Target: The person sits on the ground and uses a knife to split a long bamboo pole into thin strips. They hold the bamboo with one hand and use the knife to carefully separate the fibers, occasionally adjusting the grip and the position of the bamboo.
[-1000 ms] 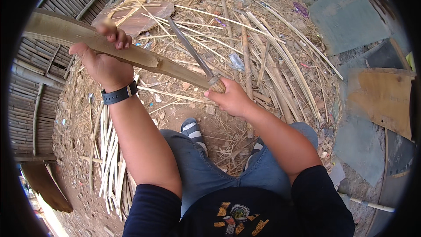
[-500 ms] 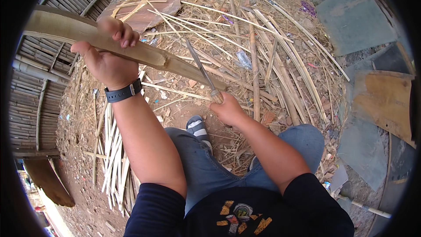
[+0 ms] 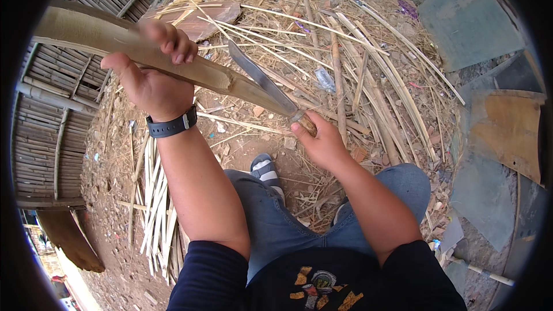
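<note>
My left hand (image 3: 158, 72) is wrapped round a long split bamboo piece (image 3: 222, 79), which slants from the upper left down toward the middle. A dark watch strap circles that wrist. My right hand (image 3: 321, 141) grips the wooden handle of a machete (image 3: 259, 75). Its dark, curved blade points up and to the left, lying along the bamboo's near end. Whether the edge touches the bamboo, I cannot tell. The blade's base and the bamboo's end overlap close to my right hand.
Pale bamboo strips (image 3: 158, 207) lie piled at my left. Longer strips and poles (image 3: 368, 89) cover the ground ahead. A reddish-brown board (image 3: 216, 17) lies at the back. Grey sheets (image 3: 469, 23) lean at the right, a bamboo-slat wall (image 3: 43, 129) stands left.
The machete blade has turned, showing more of its flat side, and lies closer along the bamboo. Both hands and the bamboo have shifted slightly right.
</note>
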### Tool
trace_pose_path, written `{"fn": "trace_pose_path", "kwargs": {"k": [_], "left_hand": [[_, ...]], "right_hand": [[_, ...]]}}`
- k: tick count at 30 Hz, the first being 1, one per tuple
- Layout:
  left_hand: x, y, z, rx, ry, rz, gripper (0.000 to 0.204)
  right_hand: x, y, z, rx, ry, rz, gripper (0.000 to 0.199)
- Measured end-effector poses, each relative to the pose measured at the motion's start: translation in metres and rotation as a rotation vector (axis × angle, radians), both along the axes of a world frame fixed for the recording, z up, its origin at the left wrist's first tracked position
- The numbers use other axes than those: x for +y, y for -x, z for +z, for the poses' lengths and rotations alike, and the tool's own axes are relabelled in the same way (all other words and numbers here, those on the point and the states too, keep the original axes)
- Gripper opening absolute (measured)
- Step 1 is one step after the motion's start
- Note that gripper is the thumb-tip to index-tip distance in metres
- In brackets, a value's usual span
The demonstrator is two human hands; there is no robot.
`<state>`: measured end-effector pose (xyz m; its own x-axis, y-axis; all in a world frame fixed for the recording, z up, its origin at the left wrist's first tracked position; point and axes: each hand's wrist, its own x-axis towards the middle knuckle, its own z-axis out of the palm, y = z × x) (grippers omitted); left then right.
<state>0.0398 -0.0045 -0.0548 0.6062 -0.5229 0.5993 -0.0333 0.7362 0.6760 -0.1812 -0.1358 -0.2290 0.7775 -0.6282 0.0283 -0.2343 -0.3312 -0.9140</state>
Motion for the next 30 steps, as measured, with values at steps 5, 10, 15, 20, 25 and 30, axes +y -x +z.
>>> {"fn": "trace_pose_path", "kwargs": {"k": [5, 10, 15, 20, 25, 30], "left_hand": [[-0.001, 0.003, 0.001, 0.019, 0.003, -0.018, 0.079], [0.002, 0.003, 0.001, 0.007, -0.004, -0.025, 0.075], [-0.001, 0.01, 0.003, 0.001, 0.001, -0.02, 0.073], [-0.002, 0.007, 0.002, -0.01, 0.013, -0.086, 0.079], [-0.008, 0.013, 0.002, -0.042, 0.007, -0.088, 0.076], [-0.009, 0.013, 0.002, -0.052, 0.008, -0.103, 0.074]], "right_hand": [[-0.006, 0.005, -0.019, 0.277, -0.268, -0.003, 0.036], [0.004, 0.001, 0.015, 0.15, -0.871, 0.149, 0.023], [0.001, -0.007, 0.003, 0.079, -0.874, 0.163, 0.022], [0.011, -0.004, 0.019, 0.042, -0.938, 0.246, 0.022], [0.004, -0.001, 0.034, 0.026, -1.026, 0.279, 0.02], [0.003, 0.005, 0.049, 0.005, -1.123, 0.331, 0.018]]}}
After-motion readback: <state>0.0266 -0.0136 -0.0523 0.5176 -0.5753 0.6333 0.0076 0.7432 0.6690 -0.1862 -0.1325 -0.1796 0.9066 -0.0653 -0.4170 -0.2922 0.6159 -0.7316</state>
